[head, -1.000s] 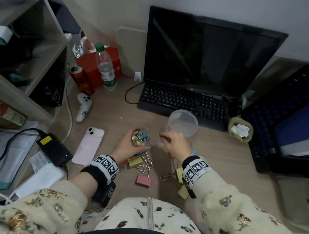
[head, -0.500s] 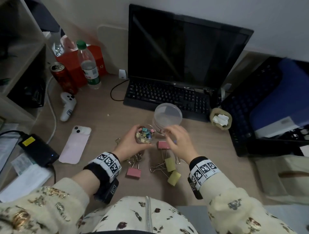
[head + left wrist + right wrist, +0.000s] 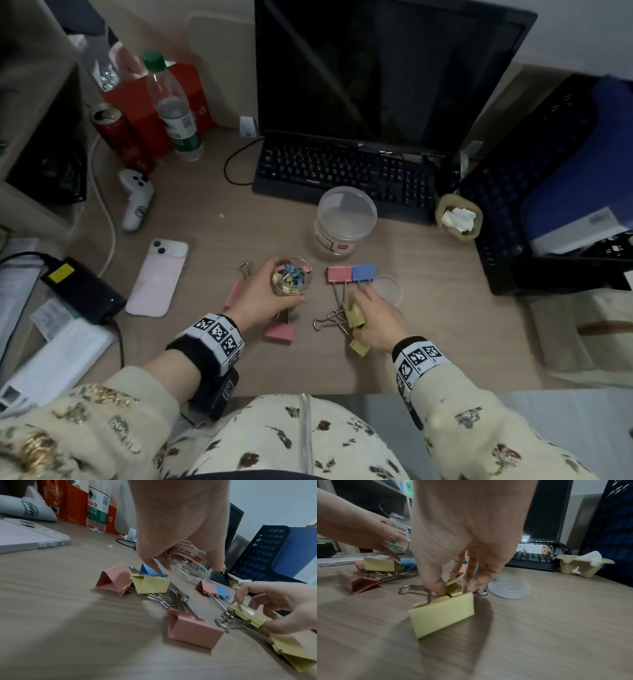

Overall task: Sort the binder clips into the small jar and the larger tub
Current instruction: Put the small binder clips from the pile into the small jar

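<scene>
Since half a second back the right hand (image 3: pixel 375 322) has dropped from up by the larger tub (image 3: pixel 346 219) down onto the pile of big clips, and now its fingers (image 3: pixel 436 584) are pinching a yellow binder clip (image 3: pixel 354 315). Left hand (image 3: pixel 263 298) hasn't let go of the small jar (image 3: pixel 291 279); fingers curled round it, jar upright and full of tiny coloured clips.

Wood-look counter (image 3: pixel 428 325), pretty cluttered desk corner: dark monitor (image 3: pixel 383 68) and black keyboard (image 3: pixel 342 171) beyond the fingers, pink phone (image 3: pixel 157 277) off to the left of the left hand, clear lid (image 3: pixel 388 291) just right of the right fingers. Pink clip (image 3: pixel 339 274) and blue clip (image 3: pixel 363 272) lie side by side just ahead of the right fingers; another pink clip (image 3: pixel 279 332) sits under the left wrist.

Water bottle (image 3: pixel 97 505) label has Chinese writing; the tub's label is too blurry to read.
</scene>
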Demonstrator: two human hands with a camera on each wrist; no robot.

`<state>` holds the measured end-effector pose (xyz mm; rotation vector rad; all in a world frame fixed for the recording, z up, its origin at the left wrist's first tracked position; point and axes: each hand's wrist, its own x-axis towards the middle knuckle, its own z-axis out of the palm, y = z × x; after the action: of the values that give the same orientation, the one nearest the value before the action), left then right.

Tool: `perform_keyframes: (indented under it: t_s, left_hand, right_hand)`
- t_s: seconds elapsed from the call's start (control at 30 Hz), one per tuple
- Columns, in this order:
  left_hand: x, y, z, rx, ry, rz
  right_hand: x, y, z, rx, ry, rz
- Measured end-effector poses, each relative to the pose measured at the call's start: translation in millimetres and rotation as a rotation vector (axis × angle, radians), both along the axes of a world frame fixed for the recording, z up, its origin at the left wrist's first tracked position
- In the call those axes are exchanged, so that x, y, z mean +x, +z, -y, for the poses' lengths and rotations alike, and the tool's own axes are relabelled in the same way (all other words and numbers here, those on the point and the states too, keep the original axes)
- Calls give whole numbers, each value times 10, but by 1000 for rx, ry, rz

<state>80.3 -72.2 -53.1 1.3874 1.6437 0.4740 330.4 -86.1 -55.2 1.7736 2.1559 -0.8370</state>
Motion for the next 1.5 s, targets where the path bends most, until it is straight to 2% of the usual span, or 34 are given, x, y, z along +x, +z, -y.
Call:
perform_keyframes:
  t_s: [0.07, 0.23, 0.37, 0.5, 0.63, 0.77, 0.9, 1.0, 1.23, 1.37, 1.5]
  left_hand:
    - [-40, -22, 15, 5, 4, -23]
    - [-130, -92, -13, -15, 43, 54]
    - [-144, -66, -48, -9, 57, 91]
    - [-134, -72, -78, 4, 56, 116]
    - [-156, -95, -66, 6, 82, 134]
    - [-182, -139, -56, 11, 70, 94]
    - [-151, -157, -70, 8, 70, 73]
    - [-134, -183, -73, 7, 84, 82]
    - [-61, -170, -61, -22, 81, 15]
    - [-26, -86, -21, -16, 107, 53]
    - [-21, -17, -12, -41, 156, 205]
  right_hand:
    - [-1, 15, -12, 8, -44, -46]
    - [52, 148, -148, 120, -189, -188]
    - [1, 259, -271, 206, -261, -233]
    - [-228, 203, -234, 220, -200, -204]
    - [-551, 71, -120, 227, -124, -61]
    - [-658, -74, -92, 163, -140, -76]
    - [-573, -126, -90, 69, -111, -170]
    - [-395, -48, -117, 180, -137, -177]
    - [293, -14, -321, 372, -526, -136]
    - [420, -16, -319, 174, -561, 86]
    - [404, -114, -268, 85, -548, 92]
